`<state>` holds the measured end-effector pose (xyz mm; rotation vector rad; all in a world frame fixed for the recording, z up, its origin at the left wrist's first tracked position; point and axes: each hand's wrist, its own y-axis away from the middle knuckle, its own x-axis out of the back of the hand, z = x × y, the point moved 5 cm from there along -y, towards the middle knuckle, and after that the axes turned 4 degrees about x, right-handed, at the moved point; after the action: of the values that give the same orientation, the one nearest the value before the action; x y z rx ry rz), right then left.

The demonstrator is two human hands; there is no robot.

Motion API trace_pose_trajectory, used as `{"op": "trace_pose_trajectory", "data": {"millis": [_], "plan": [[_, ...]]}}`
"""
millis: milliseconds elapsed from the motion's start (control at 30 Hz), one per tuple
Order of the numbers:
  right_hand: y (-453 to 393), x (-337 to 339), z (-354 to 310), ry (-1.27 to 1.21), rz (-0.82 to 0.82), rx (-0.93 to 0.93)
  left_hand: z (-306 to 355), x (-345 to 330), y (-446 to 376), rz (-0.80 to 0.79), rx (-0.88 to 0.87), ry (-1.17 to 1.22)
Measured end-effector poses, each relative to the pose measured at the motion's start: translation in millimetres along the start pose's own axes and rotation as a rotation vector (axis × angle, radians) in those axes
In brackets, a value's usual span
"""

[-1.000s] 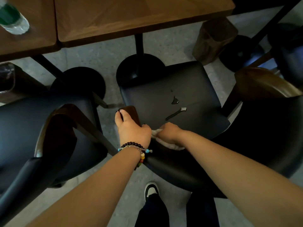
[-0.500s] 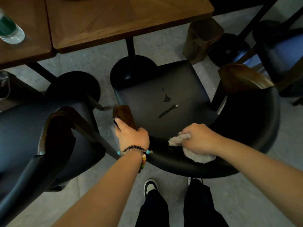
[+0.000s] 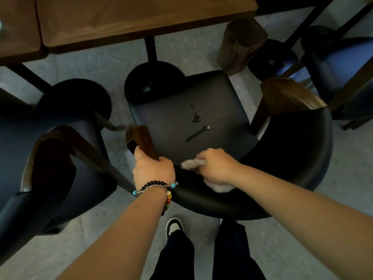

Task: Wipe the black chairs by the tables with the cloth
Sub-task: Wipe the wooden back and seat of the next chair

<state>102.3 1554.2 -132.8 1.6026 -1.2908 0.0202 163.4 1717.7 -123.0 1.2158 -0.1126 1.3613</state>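
At centre frame, one black chair point(image 3: 212, 126), two hands on it.
The left hand point(image 3: 153, 170) grips the wooden armrest point(image 3: 141, 140); the right hand point(image 3: 217, 166) clutches one grey cloth point(image 3: 191, 164) against the backrest. Two wet streaks point(image 3: 196, 130) sit on the seat. Two more chairs flank it, one at far left point(image 3: 40, 158), one at upper right point(image 3: 343, 77).

I see a dim, soft-focused view, a faint glint on the wet seat point(image 3: 187, 126), edges around it bowed and dark.

Wood tables point(image 3: 141, 19) up top, round black base point(image 3: 153, 81), speckled floor point(image 3: 201, 49), shoe point(image 3: 174, 225).
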Motion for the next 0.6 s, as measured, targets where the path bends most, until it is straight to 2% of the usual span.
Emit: {"op": "trace_pose_trajectory", "data": {"millis": [100,233,367,433,500,600], "plan": [[-34,-17,-29,-0.115,0.088,0.078,-1,-2,-1,0.012,-0.001,0.005],[-51,-23,-24,-0.188,-0.027,-0.022,-1,-1,-2,0.019,-0.005,-0.008],[-37,-6,24,0.143,-0.214,-0.210,2,0,1,-0.006,-0.012,0.006],[-36,-2,31,0.231,-0.259,-0.246,2,0,2,-0.007,-0.019,0.010],[-49,-6,12,0.218,-0.218,-0.157,2,-1,1,-0.004,-0.017,0.003],[-67,-24,-25,0.072,-0.132,0.006,2,-1,0,0.002,-0.016,-0.006]]}}
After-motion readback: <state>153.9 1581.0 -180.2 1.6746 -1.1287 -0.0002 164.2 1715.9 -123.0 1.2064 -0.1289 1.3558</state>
